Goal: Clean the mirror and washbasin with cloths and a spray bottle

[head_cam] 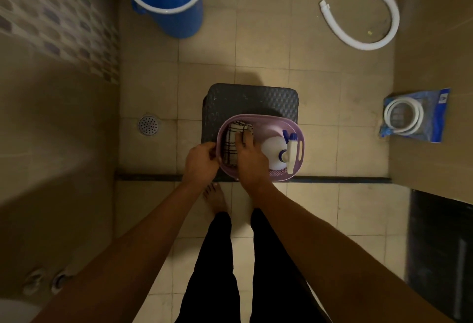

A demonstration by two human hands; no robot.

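Checked cloth (231, 144) lies folded in basket (258, 124); right hand (252, 155) flat on it, left hand (202, 161) pinching rim.

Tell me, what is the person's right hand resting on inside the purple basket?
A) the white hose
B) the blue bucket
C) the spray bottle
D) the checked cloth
D: the right hand lies on the checked cloth in the left part of the purple basket, while the spray bottle lies untouched beside it.
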